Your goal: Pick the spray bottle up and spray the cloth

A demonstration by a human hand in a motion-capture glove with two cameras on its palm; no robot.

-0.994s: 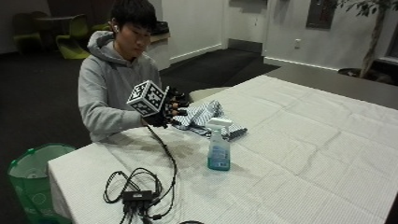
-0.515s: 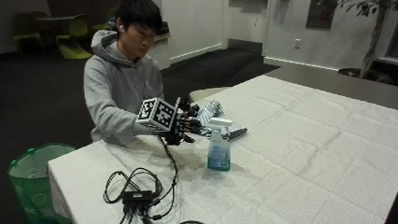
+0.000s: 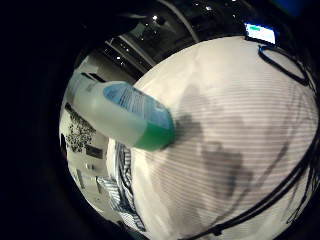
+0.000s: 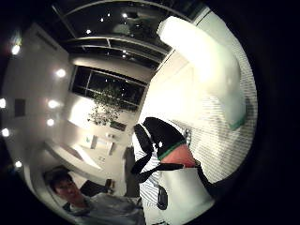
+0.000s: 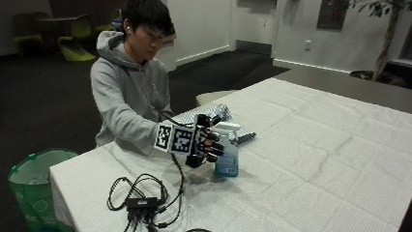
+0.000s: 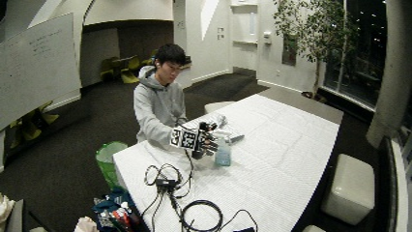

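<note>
Spray bottle (image 5: 227, 155): upright on the white-clothed table (image 5: 334, 145), bluish liquid inside, white trigger head on top. Right hand (image 5: 207, 141): black-gloved, beside the bottle with fingers spread toward it; contact cannot be told from the outside view. Cloth (image 5: 222, 116): patterned, lying on the table just behind the bottle. Little-finger palm view alone shows the bottle's label and green-tinted base (image 3: 127, 117), close to the palm. Thumb-side palm view alone shows the white spray head (image 4: 206, 65) and one uncurled gloved fingertip (image 4: 161, 133).
</note>
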